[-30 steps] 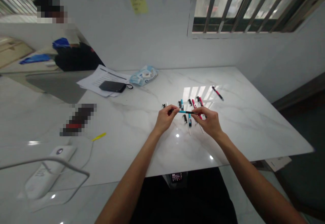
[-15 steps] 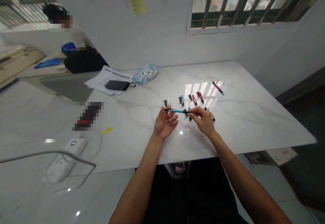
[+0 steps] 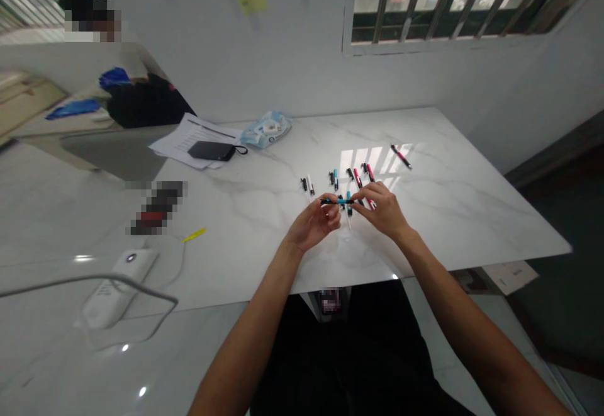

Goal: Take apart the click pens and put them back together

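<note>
While held at both ends, blue-and-black pen [image 3: 341, 201] risks slipping

Pen: one, raised crosswise above the counter [image 3: 264, 214].
Left hand [image 3: 315, 222]: grip pinched on its black end.
Right hand [image 3: 381, 210]: grip pinched on the opposite end; an uneven pull could flick the pen loose.
Turquoise pen barrel [image 3: 350, 210], white refill [image 3: 348, 221]: near the hands; a lowered hand could scatter them.
Pink pen barrels [image 3: 357, 177]: farther; a sideways brush might roll them.
Pink-and-black pen [image 3: 401, 156]: farthest, well apart; little exposed.
</note>
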Available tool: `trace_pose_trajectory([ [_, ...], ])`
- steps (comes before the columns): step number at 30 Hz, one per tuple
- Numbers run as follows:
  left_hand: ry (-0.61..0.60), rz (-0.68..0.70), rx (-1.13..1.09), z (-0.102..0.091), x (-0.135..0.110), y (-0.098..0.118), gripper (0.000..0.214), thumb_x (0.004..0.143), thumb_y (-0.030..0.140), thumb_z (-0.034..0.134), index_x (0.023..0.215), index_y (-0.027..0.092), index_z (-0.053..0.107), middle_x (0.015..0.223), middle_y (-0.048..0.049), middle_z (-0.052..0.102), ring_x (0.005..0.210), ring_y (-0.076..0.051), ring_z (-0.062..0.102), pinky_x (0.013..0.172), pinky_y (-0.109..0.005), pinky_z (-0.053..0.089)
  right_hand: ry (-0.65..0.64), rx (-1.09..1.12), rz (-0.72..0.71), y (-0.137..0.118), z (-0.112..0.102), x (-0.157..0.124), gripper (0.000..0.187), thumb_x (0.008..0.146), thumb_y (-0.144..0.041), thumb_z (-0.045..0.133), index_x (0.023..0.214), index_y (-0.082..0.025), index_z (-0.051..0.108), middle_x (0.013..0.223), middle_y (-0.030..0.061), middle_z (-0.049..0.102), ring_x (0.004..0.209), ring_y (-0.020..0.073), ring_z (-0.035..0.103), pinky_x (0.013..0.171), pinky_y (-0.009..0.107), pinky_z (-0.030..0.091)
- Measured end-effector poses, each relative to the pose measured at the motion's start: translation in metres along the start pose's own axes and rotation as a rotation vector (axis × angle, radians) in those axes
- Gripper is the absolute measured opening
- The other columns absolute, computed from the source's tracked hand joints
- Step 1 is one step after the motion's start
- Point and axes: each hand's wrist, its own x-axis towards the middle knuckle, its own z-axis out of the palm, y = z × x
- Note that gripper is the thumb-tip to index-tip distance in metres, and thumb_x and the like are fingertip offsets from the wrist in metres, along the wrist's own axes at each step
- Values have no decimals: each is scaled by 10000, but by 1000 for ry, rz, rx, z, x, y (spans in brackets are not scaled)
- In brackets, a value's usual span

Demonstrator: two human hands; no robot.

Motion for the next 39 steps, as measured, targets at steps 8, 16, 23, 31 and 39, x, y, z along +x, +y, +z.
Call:
trace_pose_trajectory([
  [8, 123, 74, -114, -1, 6, 3, 249, 953, 391, 813, 967, 152, 745, 672, 48, 444, 615, -89, 514, 631, -223, 478, -78, 35, -8, 3, 2, 10, 47, 985, -223, 760, 983, -271, 758, 990, 42, 792, 1027, 264, 699, 960, 443, 548],
  [16, 350, 307, 202, -29, 58, 51, 383, 940, 492, 854, 928, 117, 776, 627, 51, 486, 544, -71, 509, 525, -189, 409, -106, 182, 168, 16, 37, 48, 75, 946, -294, 768, 984, -231, 781, 966, 54, 806, 912, 224, 718, 841, 377, 535],
  [23, 457, 444, 263, -56, 62, 61, 302, 940, 403, 869, 882, 128, 757, 670, 26, 585, 615, -77, 572, 631, -192, 488, -229, 354, 271, 20, 62, 72, 216, 971, -397, 675, 938, -215, 787, 857, 41, 779, 778, 192, 648, 753, 332, 476],
  [31, 352, 363, 39, -45, 52, 64, 289, 969, 389, 833, 868, 179, 663, 898, 9, 631, 801, -106, 649, 791, -255, 561, -511, 943, 493, -9, 73, 64, 508, 847, -690, 780, 822, -194, 672, 736, -10, 611, 679, 134, 524, 701, 301, 441],
  [39, 221, 188, -108, -27, 35, 66, 556, 1086, 533, 516, 657, 216, 360, 602, 45, 230, 515, -110, 240, 506, -276, 309, -370, 885, 559, -23, 87, 43, 411, 778, -573, 870, 878, -215, 695, 752, 9, 729, 658, 147, 601, 653, 296, 436],
])
